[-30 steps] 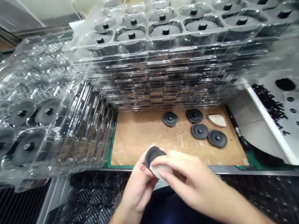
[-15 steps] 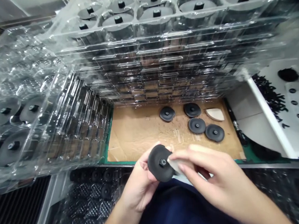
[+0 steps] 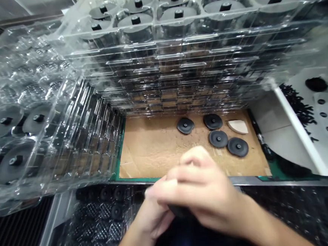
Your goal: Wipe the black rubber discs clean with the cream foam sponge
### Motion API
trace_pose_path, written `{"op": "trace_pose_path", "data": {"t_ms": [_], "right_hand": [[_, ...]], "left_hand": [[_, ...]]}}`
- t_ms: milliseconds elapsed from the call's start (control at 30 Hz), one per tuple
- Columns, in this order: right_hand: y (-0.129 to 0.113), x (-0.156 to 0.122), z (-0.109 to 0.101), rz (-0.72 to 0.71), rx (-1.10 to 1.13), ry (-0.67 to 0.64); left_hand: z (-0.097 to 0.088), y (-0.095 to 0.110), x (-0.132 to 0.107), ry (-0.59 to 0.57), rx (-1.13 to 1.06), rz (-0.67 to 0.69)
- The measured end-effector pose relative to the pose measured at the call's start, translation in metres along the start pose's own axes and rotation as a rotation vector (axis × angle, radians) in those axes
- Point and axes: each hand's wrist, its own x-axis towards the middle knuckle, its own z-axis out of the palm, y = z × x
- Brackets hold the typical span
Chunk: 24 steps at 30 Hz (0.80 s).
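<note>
My left hand (image 3: 154, 211) is closed on a black rubbery disc, of which only a dark strip (image 3: 179, 211) shows below the fingers. My right hand (image 3: 205, 190), blurred, lies curled over the disc and over the left fingertips. The pale pad that was in the right fingers half a second ago is hidden behind that hand. Both hands are above the front edge of a cardboard sheet (image 3: 146, 147). Several similar black discs, one of them the nearest to the right hand (image 3: 218, 138), lie on the cardboard, each with a small central hub.
A pale curved-edged pad (image 3: 238, 126) rests at the cardboard's right. Tall stacks of clear plastic trays (image 3: 171, 37) holding black discs stand behind and at the left (image 3: 53, 120). A white partition (image 3: 300, 127) and small black parts (image 3: 295, 103) are on the right. More trays (image 3: 98, 226) sit below the edge.
My right hand has moved left and turned over the disc, covering most of it. The pale pad has gone out of sight. The view has shifted slightly.
</note>
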Motion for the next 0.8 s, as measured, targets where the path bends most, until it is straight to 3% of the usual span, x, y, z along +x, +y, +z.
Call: {"op": "trace_pose_path", "data": {"t_ms": [100, 200, 333, 467, 633, 800], "right_hand": [[0.029, -0.006, 0.007, 0.360, 0.045, 0.124], [0.060, -0.025, 0.029, 0.654, 0.055, 0.126], [0.078, -0.058, 0.067, 0.675, -0.008, 0.085], [0.069, -0.082, 0.086, 0.689, -0.116, 0.067], [0.066, -0.091, 0.088, 0.695, -0.217, 0.058], [0.062, -0.054, 0.065, 0.688, -0.242, 0.109]], "left_hand": [[-0.004, 0.003, -0.001, -0.105, -0.069, -0.029], [-0.013, 0.007, -0.004, -0.136, -0.144, 0.001], [-0.028, 0.008, -0.005, -0.109, -0.201, 0.040], [-0.039, 0.009, -0.004, -0.086, -0.219, 0.074], [-0.043, 0.014, -0.002, -0.054, -0.241, 0.110], [-0.044, 0.013, -0.001, -0.002, -0.222, 0.120]]}}
